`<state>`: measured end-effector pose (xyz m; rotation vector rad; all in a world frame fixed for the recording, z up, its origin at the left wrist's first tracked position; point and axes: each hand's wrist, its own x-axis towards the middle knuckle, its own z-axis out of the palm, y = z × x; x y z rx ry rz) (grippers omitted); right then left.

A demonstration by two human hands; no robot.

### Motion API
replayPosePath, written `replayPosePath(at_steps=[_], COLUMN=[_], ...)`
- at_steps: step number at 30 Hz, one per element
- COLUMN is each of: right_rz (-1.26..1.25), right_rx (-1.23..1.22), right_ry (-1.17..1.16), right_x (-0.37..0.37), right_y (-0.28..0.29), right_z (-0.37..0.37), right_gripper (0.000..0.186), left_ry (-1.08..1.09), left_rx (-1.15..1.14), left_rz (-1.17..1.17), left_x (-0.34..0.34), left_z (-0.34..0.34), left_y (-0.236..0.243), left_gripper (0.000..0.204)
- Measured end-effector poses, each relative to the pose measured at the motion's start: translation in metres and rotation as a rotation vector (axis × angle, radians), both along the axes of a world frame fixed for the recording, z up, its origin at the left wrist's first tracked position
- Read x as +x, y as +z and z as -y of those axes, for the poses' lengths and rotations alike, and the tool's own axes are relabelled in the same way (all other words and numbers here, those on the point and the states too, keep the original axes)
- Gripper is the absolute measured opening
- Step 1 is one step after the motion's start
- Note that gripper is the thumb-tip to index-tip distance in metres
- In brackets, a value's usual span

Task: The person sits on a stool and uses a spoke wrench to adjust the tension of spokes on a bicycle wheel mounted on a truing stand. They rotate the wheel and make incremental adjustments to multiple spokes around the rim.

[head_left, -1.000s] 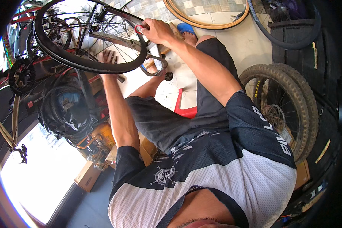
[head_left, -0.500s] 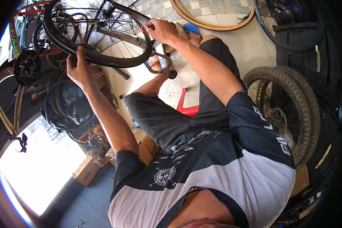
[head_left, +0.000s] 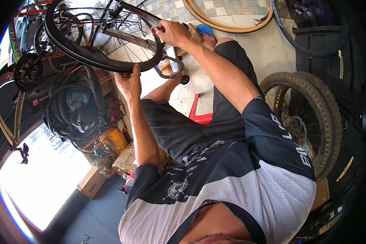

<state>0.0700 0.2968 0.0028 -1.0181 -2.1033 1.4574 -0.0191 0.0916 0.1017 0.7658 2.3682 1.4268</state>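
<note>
A black-rimmed bicycle wheel (head_left: 65,44) sits tilted in a grey metal truing stand (head_left: 171,55) at the upper left. At the near side of the rim, my left hand (head_left: 128,84) is closed on it, thumb on the rim and fingers partly hidden underneath. My right hand (head_left: 173,33) pinches a small red spoke wrench (head_left: 154,30) at the right side of the wheel, by the spokes. The jaw of the wrench is hidden by my fingers and the rim.
Two knobbly tyred wheels (head_left: 319,122) stand at the right. A tan tyre (head_left: 227,27) lies on the tiled floor ahead. A red frame part (head_left: 199,116) rests between my legs. Coiled black tyres (head_left: 71,107) and a cardboard box (head_left: 92,184) are at the left.
My left hand has shifted right along the near side of the rim, its forearm swinging inward. My right hand stays almost in place with the red wrench.
</note>
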Motion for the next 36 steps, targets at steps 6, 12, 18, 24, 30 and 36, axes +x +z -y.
replayPosePath(at_steps=[6, 12, 18, 24, 30, 36], right_rz=[-0.016, -0.003, 0.012, 0.010, 0.002, 0.021], right_rx=[0.035, -0.027, -0.018, -0.016, -0.016, -0.039], right_ry=[0.005, 0.026, 0.033, 0.039, 0.042, 0.041], right_x=[-0.005, 0.001, -0.001, -0.003, -0.002, 0.001], right_y=[-0.006, -0.001, -0.003, -0.006, -0.003, 0.001], right_z=[0.001, 0.000, 0.001, 0.001, 0.002, 0.002], right_gripper=[0.037, 0.038, 0.038, 0.037, 0.037, 0.037], left_ry=[0.004, 0.008, 0.123, 0.062, 0.013, 0.101], left_rx=[-0.197, 0.050, 0.136, 0.024, -0.093, 0.016], left_rz=[-0.007, -0.010, -0.212, -0.208, -0.086, -0.155], left_x=[-0.010, -0.009, -0.013, -0.015, 0.001, -0.015], left_z=[0.016, -0.005, -0.020, -0.007, 0.004, -0.010], left_y=[-0.046, 0.010, 0.062, 0.038, 0.014, 0.048], left_gripper=[0.051, 0.057, 0.058, 0.042, 0.048, 0.053])
